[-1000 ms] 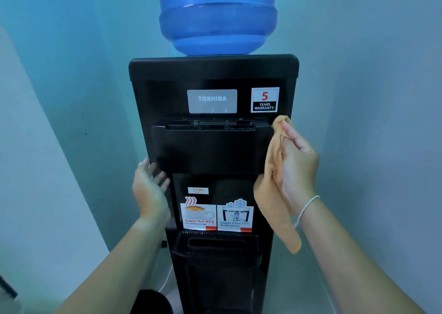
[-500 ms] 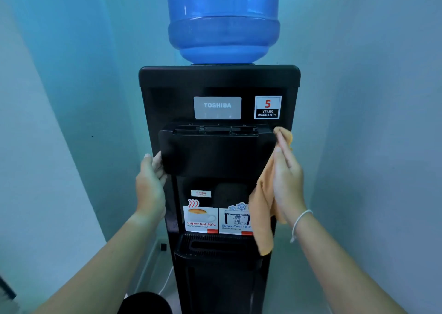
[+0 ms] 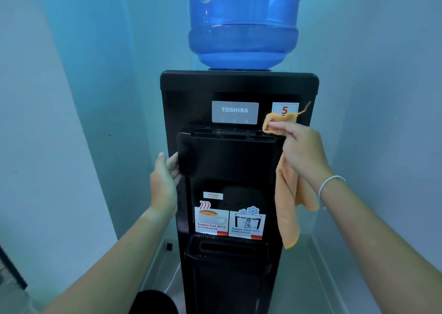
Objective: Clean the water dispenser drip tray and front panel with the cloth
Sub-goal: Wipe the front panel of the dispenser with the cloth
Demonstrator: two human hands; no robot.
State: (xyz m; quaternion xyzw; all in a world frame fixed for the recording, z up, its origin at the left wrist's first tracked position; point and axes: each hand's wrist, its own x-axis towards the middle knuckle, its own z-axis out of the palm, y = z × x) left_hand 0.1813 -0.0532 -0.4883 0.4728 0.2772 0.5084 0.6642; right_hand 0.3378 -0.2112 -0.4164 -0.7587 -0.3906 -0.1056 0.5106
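The black water dispenser [image 3: 239, 170], set in a corner between pale walls with a blue bottle [image 3: 244, 24] seated on top, appears to be steadied by the left hand [image 3: 165, 182], whose fingers are laid loosely open against the left side of the protruding tap housing [image 3: 229, 155], so that wiping pressure can be resisted. The orange cloth [image 3: 287, 208] is pinched in the closed right hand [image 3: 301, 151] and pressed onto the housing's top right corner, its loose tail hanging beside the glossy front panel. The grilled drip tray [image 3: 227, 246] below is judged not yet wiped.

The cloth [image 3: 285, 194] hides the warranty sticker's [image 3: 284, 109] lower half; the bottle [image 3: 244, 22] top is cut off.
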